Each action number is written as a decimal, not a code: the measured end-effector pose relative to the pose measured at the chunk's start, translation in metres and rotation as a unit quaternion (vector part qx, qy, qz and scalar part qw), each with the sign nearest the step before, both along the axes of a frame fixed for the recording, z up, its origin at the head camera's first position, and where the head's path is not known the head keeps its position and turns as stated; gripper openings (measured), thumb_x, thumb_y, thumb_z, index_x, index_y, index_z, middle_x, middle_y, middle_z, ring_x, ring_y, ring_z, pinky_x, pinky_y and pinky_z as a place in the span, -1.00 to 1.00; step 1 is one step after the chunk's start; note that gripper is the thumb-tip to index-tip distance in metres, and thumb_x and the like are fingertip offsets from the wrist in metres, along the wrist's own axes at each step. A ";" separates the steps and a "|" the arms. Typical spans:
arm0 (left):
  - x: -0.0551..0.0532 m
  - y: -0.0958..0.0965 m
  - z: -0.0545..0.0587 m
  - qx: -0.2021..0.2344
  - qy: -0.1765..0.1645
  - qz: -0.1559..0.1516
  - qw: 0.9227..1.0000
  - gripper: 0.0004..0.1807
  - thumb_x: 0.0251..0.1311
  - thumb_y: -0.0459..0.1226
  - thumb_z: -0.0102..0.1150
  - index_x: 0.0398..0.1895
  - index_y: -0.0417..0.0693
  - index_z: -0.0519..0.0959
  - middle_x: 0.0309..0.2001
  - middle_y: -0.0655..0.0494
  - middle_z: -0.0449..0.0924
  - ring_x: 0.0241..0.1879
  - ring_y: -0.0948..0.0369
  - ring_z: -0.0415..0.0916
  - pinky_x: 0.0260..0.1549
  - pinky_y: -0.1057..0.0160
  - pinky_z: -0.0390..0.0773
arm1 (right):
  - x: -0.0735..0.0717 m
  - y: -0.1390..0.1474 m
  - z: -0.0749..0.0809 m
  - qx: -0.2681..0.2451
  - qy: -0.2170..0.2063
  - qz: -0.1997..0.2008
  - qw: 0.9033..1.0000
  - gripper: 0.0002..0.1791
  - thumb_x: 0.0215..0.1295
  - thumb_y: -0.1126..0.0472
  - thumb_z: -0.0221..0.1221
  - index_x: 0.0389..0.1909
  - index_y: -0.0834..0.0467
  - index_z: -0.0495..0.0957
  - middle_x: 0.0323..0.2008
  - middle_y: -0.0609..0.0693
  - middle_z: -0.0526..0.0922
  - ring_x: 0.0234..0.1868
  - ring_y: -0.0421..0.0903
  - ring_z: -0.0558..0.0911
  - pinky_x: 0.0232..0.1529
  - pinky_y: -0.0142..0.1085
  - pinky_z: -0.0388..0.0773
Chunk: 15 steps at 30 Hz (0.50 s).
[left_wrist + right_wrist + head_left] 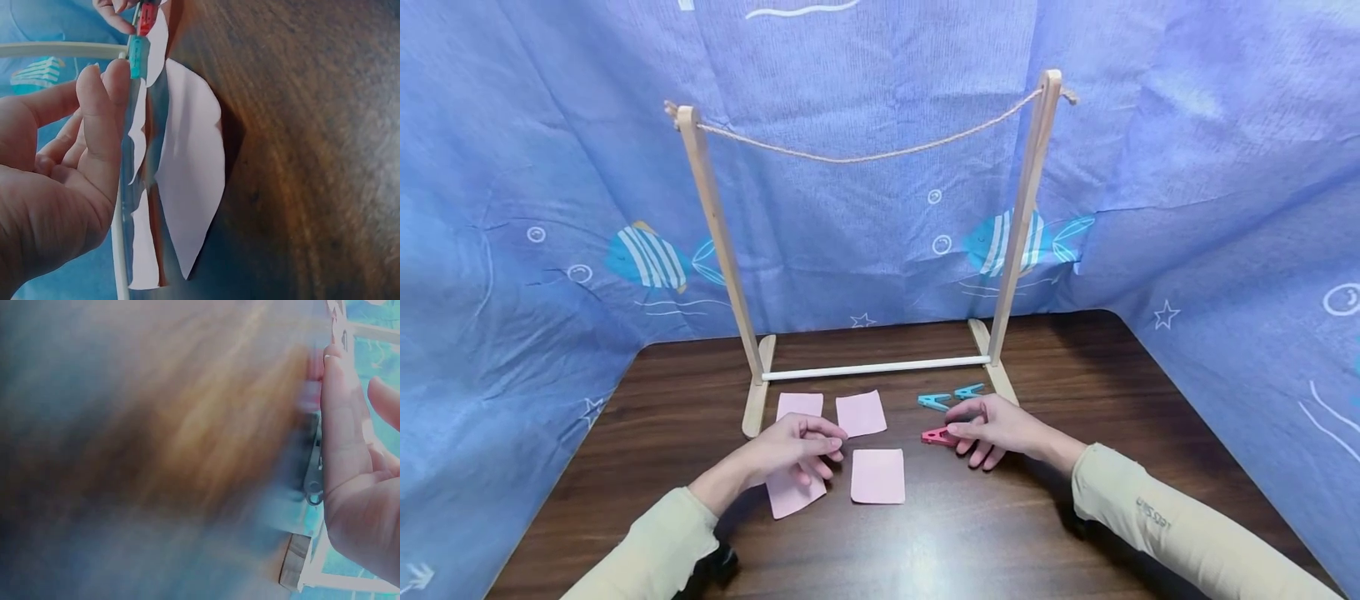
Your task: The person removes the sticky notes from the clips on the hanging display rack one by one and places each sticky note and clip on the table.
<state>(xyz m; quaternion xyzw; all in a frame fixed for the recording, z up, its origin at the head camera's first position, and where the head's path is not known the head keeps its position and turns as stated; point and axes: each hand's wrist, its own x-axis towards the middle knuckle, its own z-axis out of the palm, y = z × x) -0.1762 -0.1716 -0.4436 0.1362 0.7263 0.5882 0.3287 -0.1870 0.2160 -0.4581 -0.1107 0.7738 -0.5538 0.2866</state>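
Observation:
Several thin pink squares, cloth or paper, lie on the table; one pink square is nearest the middle. My left hand hovers above the left-hand squares with loosely bent fingers, holding nothing. In the left wrist view a pink square curls up at its edges beyond that hand. My right hand is at a red clothespin, its fingers by one end. In the right wrist view thumb and forefinger stand apart, the red clothespin beside the fingertip. Behind lie two blue clothespins.
A wooden frame stands at the back of the dark table, with a sagging rope strung between its posts and a white bar low down. A blue fish-patterned curtain surrounds the table.

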 end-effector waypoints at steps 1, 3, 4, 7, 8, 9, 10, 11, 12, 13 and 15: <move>0.000 -0.001 0.000 0.000 -0.001 -0.002 1.000 -0.56 0.42 -0.22 0.22 0.23 -0.34 0.52 -0.07 -0.24 0.69 -0.28 0.07 0.74 -0.56 0.30 0.65 | 0.000 0.000 0.000 0.001 0.000 0.001 1.000 -0.41 0.44 0.05 0.26 0.31 0.33 0.43 -0.35 0.21 0.75 -0.51 0.03 0.75 -0.53 -0.10 0.72; 0.000 -0.002 0.000 0.002 -0.003 -0.006 1.000 -0.55 0.43 -0.21 0.21 0.23 -0.35 0.51 -0.07 -0.24 0.69 -0.28 0.07 0.74 -0.55 0.29 0.66 | 0.000 0.001 0.001 0.000 -0.002 0.005 1.000 -0.42 0.46 0.06 0.25 0.32 0.33 0.43 -0.34 0.21 0.75 -0.50 0.04 0.75 -0.53 -0.12 0.71; 0.000 -0.002 0.000 0.003 -0.005 -0.009 1.000 -0.54 0.43 -0.21 0.21 0.24 -0.35 0.51 -0.06 -0.25 0.69 -0.27 0.07 0.74 -0.54 0.29 0.66 | -0.001 0.001 0.002 -0.001 -0.002 0.007 1.000 -0.43 0.46 0.06 0.24 0.32 0.33 0.43 -0.34 0.22 0.75 -0.50 0.04 0.75 -0.54 -0.12 0.71; -0.001 -0.004 0.003 0.006 -0.016 -0.023 1.000 -0.53 0.44 -0.20 0.19 0.25 -0.36 0.49 -0.05 -0.25 0.69 -0.26 0.07 0.74 -0.54 0.29 0.67 | -0.001 0.002 0.004 -0.002 -0.011 0.013 1.000 -0.46 0.49 0.07 0.21 0.30 0.34 0.44 -0.32 0.23 0.75 -0.48 0.02 0.76 -0.53 -0.14 0.71; -0.001 -0.004 0.004 0.006 -0.022 -0.030 0.999 -0.52 0.45 -0.19 0.18 0.26 -0.36 0.49 -0.04 -0.26 0.68 -0.25 0.06 0.74 -0.53 0.29 0.67 | -0.002 0.003 0.005 -0.001 -0.014 0.016 1.000 -0.48 0.49 0.07 0.21 0.29 0.33 0.46 -0.31 0.22 0.75 -0.48 0.02 0.76 -0.52 -0.14 0.72; -0.001 -0.005 0.005 0.005 -0.029 -0.038 0.999 -0.52 0.46 -0.18 0.17 0.27 -0.36 0.48 -0.04 -0.26 0.68 -0.24 0.06 0.73 -0.53 0.30 0.67 | -0.002 0.003 0.005 0.000 -0.013 0.021 1.000 -0.49 0.50 0.07 0.19 0.28 0.33 0.47 -0.31 0.22 0.75 -0.47 0.02 0.76 -0.52 -0.14 0.72; -0.001 -0.005 0.006 0.002 -0.036 -0.048 0.998 -0.51 0.46 -0.17 0.16 0.28 -0.35 0.48 -0.03 -0.25 0.68 -0.23 0.05 0.73 -0.52 0.30 0.67 | -0.002 0.004 0.006 0.001 -0.015 0.023 1.000 -0.51 0.51 0.07 0.18 0.25 0.33 0.49 -0.30 0.22 0.75 -0.47 0.01 0.76 -0.51 -0.13 0.72; 0.000 -0.005 0.008 -0.001 -0.041 -0.057 0.998 -0.51 0.47 -0.16 0.15 0.28 -0.35 0.48 -0.02 -0.25 0.68 -0.21 0.04 0.73 -0.51 0.30 0.67 | -0.003 0.004 0.008 0.003 -0.017 0.024 1.000 -0.53 0.51 0.06 0.18 0.23 0.32 0.51 -0.30 0.22 0.75 -0.47 0.01 0.76 -0.50 -0.12 0.72; 0.000 -0.005 0.009 -0.004 -0.046 -0.065 0.997 -0.51 0.48 -0.15 0.14 0.28 -0.35 0.48 -0.02 -0.25 0.68 -0.20 0.03 0.72 -0.49 0.29 0.68 | -0.003 0.005 0.009 0.004 -0.017 0.026 1.000 -0.55 0.52 0.06 0.17 0.21 0.31 0.52 -0.29 0.23 0.75 -0.46 0.01 0.76 -0.49 -0.11 0.73; 0.000 -0.005 0.011 -0.009 -0.049 -0.072 0.996 -0.51 0.48 -0.15 0.14 0.29 -0.34 0.48 -0.01 -0.26 0.68 -0.18 0.01 0.72 -0.47 0.28 0.69 | -0.004 0.006 0.011 0.004 -0.019 0.027 0.999 -0.56 0.53 0.05 0.16 0.19 0.30 0.54 -0.28 0.24 0.75 -0.46 0.01 0.76 -0.48 -0.10 0.73; 0.001 -0.006 0.015 -0.017 -0.051 -0.083 0.995 -0.51 0.49 -0.15 0.13 0.28 -0.34 0.48 -0.01 -0.26 0.67 -0.15 -0.01 0.71 -0.44 0.26 0.70 | -0.004 0.007 0.015 0.004 -0.019 0.031 0.999 -0.57 0.55 0.04 0.13 0.18 0.30 0.54 -0.26 0.26 0.75 -0.45 0.02 0.75 -0.47 -0.08 0.73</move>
